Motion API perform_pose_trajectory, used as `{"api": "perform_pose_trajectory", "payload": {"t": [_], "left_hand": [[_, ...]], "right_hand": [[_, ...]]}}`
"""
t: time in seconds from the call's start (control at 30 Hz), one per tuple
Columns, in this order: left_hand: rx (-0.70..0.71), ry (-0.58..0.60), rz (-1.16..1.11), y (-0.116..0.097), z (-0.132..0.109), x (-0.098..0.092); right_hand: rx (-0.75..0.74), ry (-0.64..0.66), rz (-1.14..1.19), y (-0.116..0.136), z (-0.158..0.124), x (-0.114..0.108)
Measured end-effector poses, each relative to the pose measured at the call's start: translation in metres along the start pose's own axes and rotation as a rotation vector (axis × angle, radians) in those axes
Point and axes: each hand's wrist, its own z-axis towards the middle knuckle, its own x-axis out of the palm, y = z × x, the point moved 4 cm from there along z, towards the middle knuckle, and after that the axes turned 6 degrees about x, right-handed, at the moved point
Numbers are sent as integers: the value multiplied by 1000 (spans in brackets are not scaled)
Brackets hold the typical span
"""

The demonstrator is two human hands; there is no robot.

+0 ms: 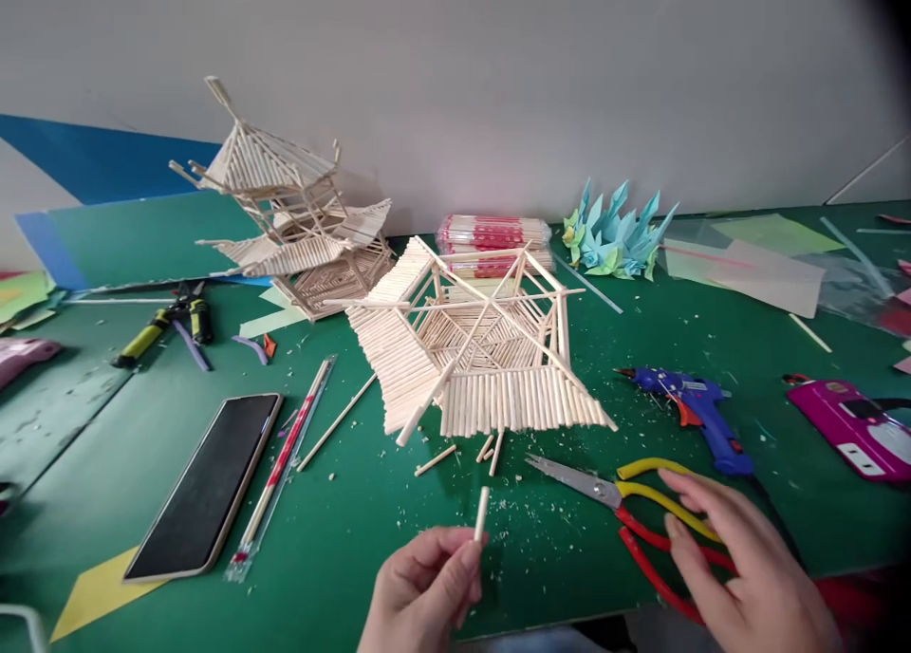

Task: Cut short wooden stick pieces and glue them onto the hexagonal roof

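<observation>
A short wooden stick (482, 514) is pinched upright between the thumb and fingers of my left hand (431, 587) near the front edge. My right hand (747, 568) has its fingers apart over the yellow and red handles of long-nose pliers (604, 492); whether the fingertips touch the handles is hard to tell. The pliers lie on the table with handles spread. Beyond both hands stands a pavilion-like stick model (509, 397) with slatted roof panels and a bare gap at its front left corner. Several cut stick pieces (436, 459) lie before it.
A blue glue gun (683, 397) and a magenta power strip (846, 425) lie right. Left are a phone (206, 487), wrapped chopsticks (285, 463) and wire cutters (167, 326). Behind stand a tiered stick tower (277, 197), bundled chopsticks (491, 231) and a folded-paper piece (619, 240).
</observation>
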Motion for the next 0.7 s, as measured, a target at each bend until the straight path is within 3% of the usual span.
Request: {"api": "perform_pose_trajectory", "payload": {"t": [0.13, 0.4, 0.57, 0.7], "left_hand": [[12, 62, 11, -1, 0, 14], [-20, 109, -41, -5, -1, 18], [-15, 113, -55, -6, -2, 16], [-18, 124, -86, -7, -2, 16]], "right_hand": [[-54, 185, -195, -35, 2, 10], [-213, 242, -246, -24, 14, 14], [-84, 244, -16, -22, 3, 7], [250, 434, 374, -15, -11, 9]]}}
